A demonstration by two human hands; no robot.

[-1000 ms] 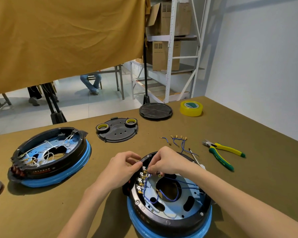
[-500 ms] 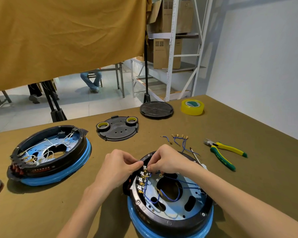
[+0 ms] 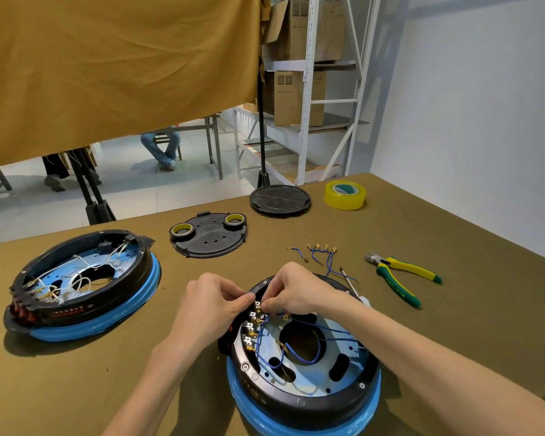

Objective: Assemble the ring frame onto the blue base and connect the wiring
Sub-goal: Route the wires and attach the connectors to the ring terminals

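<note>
Pinching terminals [image 3: 256, 311], both hands [image 3: 291, 292]

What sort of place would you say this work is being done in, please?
Probably a small assembly workshop: a cloth-covered workbench holds two ring-framed blue-based units, pliers and loose blue wires, with cardboard boxes on metal shelving behind.

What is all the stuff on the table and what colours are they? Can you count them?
Ring unit being wired: 1, black ring on blue base, near edge, blue wires inside.
Second ring unit: 1, black on blue, left, white wires.
Cover plate: 1, black, centre back, carrying 2 yellow tape rolls.
Round disc: 1, black, far edge.
Tape roll: 1, yellow, far right.
Loose wires: several, blue, right of centre.
Pliers: 1, yellow-green, right.
Left hand, right hand: both pinch at the terminals.
</note>
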